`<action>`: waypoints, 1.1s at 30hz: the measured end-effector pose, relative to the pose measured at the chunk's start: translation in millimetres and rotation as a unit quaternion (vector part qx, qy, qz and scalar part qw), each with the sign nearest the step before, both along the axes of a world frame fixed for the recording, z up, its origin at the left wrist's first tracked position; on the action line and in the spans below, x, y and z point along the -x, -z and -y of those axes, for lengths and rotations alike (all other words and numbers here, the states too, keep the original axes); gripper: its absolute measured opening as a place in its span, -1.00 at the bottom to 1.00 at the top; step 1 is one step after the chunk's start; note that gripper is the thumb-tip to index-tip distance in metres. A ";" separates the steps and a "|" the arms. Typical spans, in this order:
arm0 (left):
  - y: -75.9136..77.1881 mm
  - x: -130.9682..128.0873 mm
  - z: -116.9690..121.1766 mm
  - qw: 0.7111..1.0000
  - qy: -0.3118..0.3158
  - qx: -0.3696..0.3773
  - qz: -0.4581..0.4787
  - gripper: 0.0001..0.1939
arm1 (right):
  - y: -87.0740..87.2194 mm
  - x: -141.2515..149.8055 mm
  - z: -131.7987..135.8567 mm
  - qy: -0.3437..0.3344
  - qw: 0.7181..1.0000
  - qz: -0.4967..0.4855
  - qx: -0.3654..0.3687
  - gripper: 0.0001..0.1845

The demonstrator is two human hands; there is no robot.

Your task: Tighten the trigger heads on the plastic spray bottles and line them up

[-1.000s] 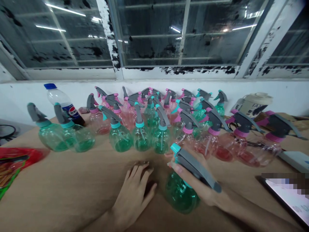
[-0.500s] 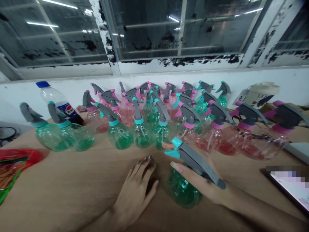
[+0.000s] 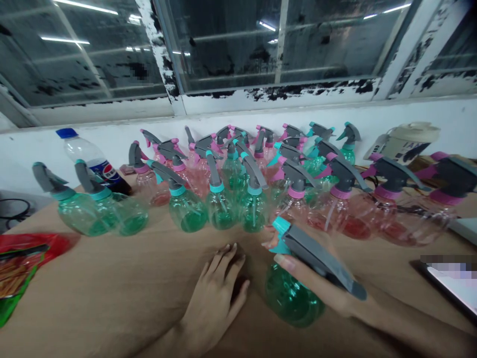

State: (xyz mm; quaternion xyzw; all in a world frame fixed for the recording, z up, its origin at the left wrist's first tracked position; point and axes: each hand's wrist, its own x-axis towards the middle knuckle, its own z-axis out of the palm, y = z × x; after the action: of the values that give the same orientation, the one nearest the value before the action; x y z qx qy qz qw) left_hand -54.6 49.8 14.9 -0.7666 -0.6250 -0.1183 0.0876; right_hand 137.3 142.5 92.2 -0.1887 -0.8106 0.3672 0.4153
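Note:
My right hand [image 3: 316,283] is wrapped round the grey and teal trigger head of a green spray bottle [image 3: 294,298] that stands on the brown table [image 3: 112,288] in front of me. My left hand [image 3: 216,298] lies flat on the table just left of that bottle, fingers stretched out, holding nothing. Behind both hands stands a crowd of green spray bottles [image 3: 186,211] and pink spray bottles [image 3: 343,219], several rows deep, up to the white wall.
A cola bottle with a blue cap [image 3: 93,161] stands at the back left. A red and green snack bag [image 3: 20,263] lies at the left edge. A phone with a lit screen [image 3: 452,286] lies at the right. A cream container [image 3: 404,141] lies at the back right.
My right hand and the green bottle have shifted slightly to the right. My left hand stays flat on the table.

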 end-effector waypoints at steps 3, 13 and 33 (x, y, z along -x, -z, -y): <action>0.2 -0.3 0.1 1.000 -0.002 0.008 -0.001 -0.60 | -0.5 -1.5 0.4 0.004 1.000 0.018 -0.006 -0.93; 1.9 0.4 0.3 1.000 -0.005 -0.016 0.003 -0.61 | 1.9 -1.6 -1.4 -0.001 1.000 0.026 0.001 -0.88; -0.9 -0.5 0.0 1.000 -0.010 -0.002 0.017 -0.62 | -2.6 -1.1 -0.7 0.027 0.999 0.015 -0.011 -0.87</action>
State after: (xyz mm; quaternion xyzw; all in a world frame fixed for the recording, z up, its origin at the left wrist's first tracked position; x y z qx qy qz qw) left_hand -54.1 49.8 15.7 -0.7583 -0.6336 -0.1310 0.0796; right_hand 138.4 143.2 94.8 -0.2117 -0.8155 0.3436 0.4149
